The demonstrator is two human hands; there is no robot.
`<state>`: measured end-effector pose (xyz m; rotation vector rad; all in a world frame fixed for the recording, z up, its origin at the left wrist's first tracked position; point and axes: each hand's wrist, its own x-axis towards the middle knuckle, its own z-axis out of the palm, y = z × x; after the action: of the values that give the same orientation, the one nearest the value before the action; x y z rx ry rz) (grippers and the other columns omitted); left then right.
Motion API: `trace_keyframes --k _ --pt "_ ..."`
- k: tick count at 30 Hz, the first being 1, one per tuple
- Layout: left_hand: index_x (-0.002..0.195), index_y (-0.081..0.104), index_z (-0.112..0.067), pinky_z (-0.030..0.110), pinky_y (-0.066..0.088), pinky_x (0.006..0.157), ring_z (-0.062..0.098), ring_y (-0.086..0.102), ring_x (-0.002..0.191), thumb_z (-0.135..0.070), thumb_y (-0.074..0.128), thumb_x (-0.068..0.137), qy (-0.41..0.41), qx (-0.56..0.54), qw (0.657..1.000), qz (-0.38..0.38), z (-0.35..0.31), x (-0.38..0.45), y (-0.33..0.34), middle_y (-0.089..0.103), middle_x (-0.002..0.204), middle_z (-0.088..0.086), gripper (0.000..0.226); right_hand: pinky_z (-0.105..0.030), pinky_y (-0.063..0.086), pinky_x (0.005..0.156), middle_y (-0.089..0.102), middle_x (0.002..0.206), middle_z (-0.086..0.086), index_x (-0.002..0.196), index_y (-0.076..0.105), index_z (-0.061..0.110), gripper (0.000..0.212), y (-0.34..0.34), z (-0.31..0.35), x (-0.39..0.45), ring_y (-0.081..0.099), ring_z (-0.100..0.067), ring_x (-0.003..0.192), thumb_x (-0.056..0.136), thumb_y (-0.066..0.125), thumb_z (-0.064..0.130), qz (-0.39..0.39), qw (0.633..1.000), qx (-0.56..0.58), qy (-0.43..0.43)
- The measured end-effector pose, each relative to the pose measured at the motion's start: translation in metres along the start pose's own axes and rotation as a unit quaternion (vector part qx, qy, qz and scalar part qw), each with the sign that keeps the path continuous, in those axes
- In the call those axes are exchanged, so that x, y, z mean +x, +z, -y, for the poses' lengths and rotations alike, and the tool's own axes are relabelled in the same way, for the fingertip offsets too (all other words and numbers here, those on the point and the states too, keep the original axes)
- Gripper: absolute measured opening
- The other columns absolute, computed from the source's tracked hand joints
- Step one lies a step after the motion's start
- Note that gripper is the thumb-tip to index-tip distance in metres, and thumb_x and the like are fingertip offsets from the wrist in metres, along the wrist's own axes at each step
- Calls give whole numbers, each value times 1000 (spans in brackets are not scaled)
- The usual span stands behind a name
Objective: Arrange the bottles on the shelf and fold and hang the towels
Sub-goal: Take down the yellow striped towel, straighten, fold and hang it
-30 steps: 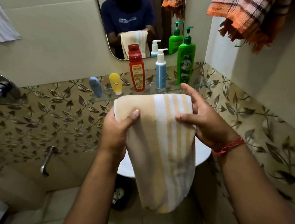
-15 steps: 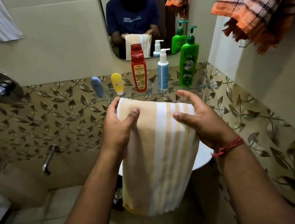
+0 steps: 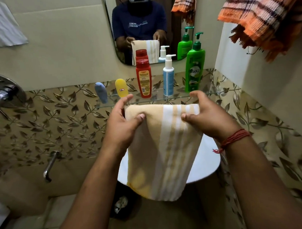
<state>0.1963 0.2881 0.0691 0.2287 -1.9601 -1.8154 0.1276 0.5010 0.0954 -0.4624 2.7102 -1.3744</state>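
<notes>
Now the left hand (image 3: 122,124) and right hand (image 3: 207,116) still pinch the folded towel (image 3: 160,150), raised toward 12 o'clock nearer the glass shelf (image 3: 145,100); their far-side fingers are hidden.

Home bathroom: rounded wall mirror (image 3: 149,23) hanging over glass shelf (image 3: 163,98) holding toiletry bottles, white round basin (image 3: 205,160), chrome wall tap (image 3: 49,165), leaf-patterned tiles.

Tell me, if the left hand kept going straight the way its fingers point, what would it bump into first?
Probably the glass shelf, near the yellow bottle. The left hand, holding the striped towel, points up and forward with its fingertip just below that bottle. Depth is hard to judge from this one view.
</notes>
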Motion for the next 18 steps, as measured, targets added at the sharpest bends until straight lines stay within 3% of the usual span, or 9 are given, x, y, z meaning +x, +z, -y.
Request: trace_keyframes --k 3,5,7,10,13,15,16,18 --pt "133 59 -25 40 55 99 15 63 116 -3 72 88 29 16 998 -51 -5 7 4 62 130 -1 52 -33 45 90 56 133 -8 143 33 25 59 5 9 5 56 -29 118 93 65 31 -44 998 -53 -11" --pt "126 59 -26 39 57 95 12 64 110 -8 72 89 37 25 996 -83 -8 11 3 62 123 -4 42 -37 49 91 59 124 -6 135 37 24 51 8 11 11 60 -27 111 93 65 29 -67 997 47 -9" --pt "121 58 -28 36 58 92 9 64 105 -10 71 90 43 29 993 -105 -10 15 2 61 116 -9 37 -46 56 89 66 108 -6 132 39 19 50 10 12 13 67 -25 99 91 68 14 -63 975 212 -10" --pt "119 59 -26 23 57 83 8 63 103 -9 71 90 57 33 992 -112 -12 21 -3 60 114 -8 35 -36 60 78 68 101 -6 140 39 16 70 9 12 16 69 -15 87 83 64 -16 4 939 341 -51" --pt "121 59 -25 15 55 78 1 62 103 -3 73 87 61 42 993 -90 -16 28 -8 51 127 2 43 -30 59 81 63 111 -4 145 40 25 82 10 15 16 66 -10 88 80 62 -18 13 965 233 -117" --pt "127 57 -21 8 52 76 -15 59 92 5 72 85 67 60 994 -66 -20 29 -10 43 121 -2 51 -11 50 83 59 115 7 147 40 27 80 12 20 17 62 -2 94 81 63 -14 -28 985 119 -124" --pt "128 57 -20 10 52 79 -15 58 92 8 71 84 74 66 993 -58 -21 30 -11 40 122 -1 54 -7 45 82 58 120 7 147 40 26 79 15 21 19 59 -4 102 82 63 -12 -50 989 68 -124" --pt "128 59 -24 24 52 98 -3 53 108 6 73 83 93 110 988 -54 -21 32 -11 33 131 4 56 -11 36 89 55 132 -3 145 43 20 71 20 21 23 54 -15 117 83 64 -9 -95 987 -20 -131"
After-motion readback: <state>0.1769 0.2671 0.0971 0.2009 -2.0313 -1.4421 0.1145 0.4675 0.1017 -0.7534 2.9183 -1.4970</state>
